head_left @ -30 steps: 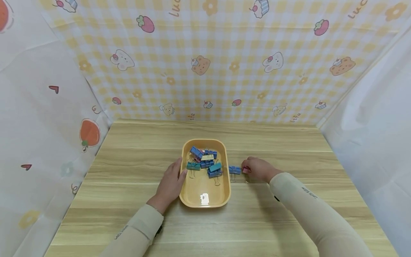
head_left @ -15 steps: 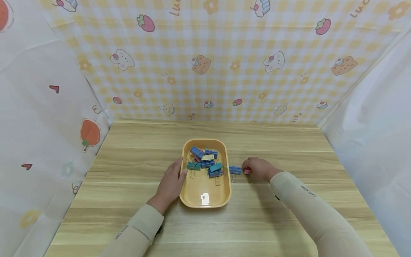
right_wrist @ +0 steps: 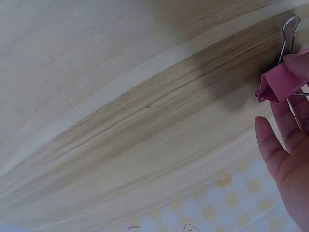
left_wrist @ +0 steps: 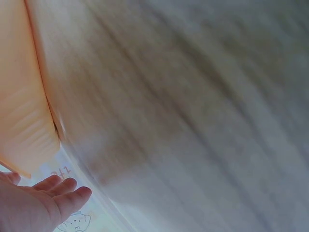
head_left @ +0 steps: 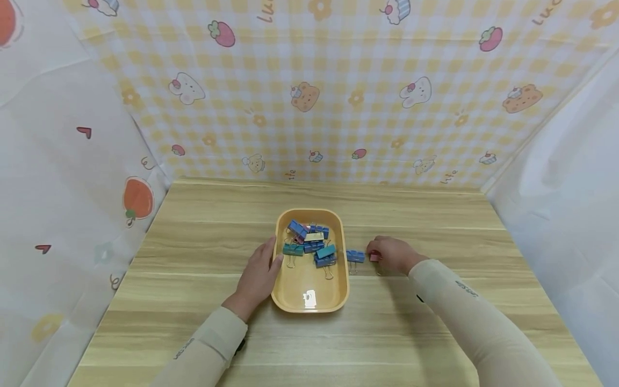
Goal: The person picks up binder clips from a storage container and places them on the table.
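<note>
My right hand (head_left: 393,255) pinches a pink binder clip (right_wrist: 282,83) between thumb and fingers, low over the table to the right of the tray; one wire handle of the clip sticks out past the thumb in the right wrist view. A blue binder clip (head_left: 355,256) lies on the table between that hand and the tray. My left hand (head_left: 256,274) rests along the left side of the yellow tray (head_left: 290,298), fingers extended and thumb at the rim. In the left wrist view, the fingers (left_wrist: 72,200) are straight beside the tray's wall.
Inside the tray, several binder clips are heaped toward the far half: a blue one (head_left: 297,229), a pale yellow one (head_left: 314,236) and a teal one (head_left: 293,249) among them. Behind the wooden table (head_left: 217,204) hangs a checked cloth (head_left: 333,118).
My right hand has shifted very slightly to the right with the pink binder clip, widening its gap from the blue one. The left hand and tray stay in place.
</note>
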`<state>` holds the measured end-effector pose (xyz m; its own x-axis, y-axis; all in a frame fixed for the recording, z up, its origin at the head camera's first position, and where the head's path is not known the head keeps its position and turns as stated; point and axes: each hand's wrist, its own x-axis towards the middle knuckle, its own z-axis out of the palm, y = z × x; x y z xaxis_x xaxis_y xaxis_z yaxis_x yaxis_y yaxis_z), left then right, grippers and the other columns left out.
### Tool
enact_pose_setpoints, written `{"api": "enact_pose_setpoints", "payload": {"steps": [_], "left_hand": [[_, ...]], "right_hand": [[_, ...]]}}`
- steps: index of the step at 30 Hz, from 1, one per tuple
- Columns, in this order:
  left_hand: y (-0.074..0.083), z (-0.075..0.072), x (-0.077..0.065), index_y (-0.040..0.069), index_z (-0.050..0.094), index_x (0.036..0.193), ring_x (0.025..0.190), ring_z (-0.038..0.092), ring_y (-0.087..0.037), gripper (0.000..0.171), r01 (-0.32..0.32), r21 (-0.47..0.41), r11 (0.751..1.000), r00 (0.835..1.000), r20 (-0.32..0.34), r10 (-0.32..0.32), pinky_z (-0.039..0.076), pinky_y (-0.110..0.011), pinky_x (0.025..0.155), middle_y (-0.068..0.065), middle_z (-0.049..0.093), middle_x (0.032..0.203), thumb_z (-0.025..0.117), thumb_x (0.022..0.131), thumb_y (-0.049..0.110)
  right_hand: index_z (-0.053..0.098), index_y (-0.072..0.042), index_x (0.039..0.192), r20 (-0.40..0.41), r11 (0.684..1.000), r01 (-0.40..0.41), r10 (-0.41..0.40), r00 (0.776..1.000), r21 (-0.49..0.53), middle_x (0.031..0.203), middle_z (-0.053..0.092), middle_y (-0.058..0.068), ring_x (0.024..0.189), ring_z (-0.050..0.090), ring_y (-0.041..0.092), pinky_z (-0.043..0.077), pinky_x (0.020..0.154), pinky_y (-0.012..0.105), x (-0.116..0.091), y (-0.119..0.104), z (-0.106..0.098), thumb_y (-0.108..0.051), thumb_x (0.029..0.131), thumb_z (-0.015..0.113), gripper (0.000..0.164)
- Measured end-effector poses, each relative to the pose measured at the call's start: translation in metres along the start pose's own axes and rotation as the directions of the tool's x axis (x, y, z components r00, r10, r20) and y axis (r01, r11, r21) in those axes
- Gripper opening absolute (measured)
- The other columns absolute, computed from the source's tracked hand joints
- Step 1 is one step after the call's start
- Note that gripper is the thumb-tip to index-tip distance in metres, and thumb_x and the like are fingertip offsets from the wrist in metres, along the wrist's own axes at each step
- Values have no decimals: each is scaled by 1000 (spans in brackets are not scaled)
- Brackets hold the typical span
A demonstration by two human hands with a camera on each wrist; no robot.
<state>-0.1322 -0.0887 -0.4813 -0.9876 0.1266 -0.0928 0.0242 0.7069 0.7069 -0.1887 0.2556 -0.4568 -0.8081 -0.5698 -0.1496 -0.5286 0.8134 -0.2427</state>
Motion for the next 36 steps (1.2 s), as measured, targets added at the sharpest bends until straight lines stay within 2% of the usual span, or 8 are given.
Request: {"api": "enact_pose_setpoints", "payload": {"steps": [15,28,36], "left_hand": [[0,1,1,12,18,155,139,31,-41,61,0,7,1000,1000,5,0,30,-56,110,-22,29,153,39,104,36],[-2,2,1,14,17,156,139,31,-41,61,10,5,1000,1000,7,-10,30,-57,109,-21,29,153,37,104,39],[-2,1,0,14,17,156,139,30,-42,61,15,-8,1000,1000,16,-15,30,-57,109,-21,29,153,37,104,38]], "right_hand": [[67,-12,89,-36,999,-10,9,999,-32,83,57,-3,73,49,11,47,65,29,-3,5,3,2,86,63,16],[68,-10,95,-88,999,17,-20,996,-32,95,63,3,87,60,18,53,76,38,-7,4,6,-1,87,64,13],[68,-3,106,-125,997,65,-68,990,-34,104,65,10,97,63,27,54,81,44,-10,0,2,-3,89,64,17]]}}
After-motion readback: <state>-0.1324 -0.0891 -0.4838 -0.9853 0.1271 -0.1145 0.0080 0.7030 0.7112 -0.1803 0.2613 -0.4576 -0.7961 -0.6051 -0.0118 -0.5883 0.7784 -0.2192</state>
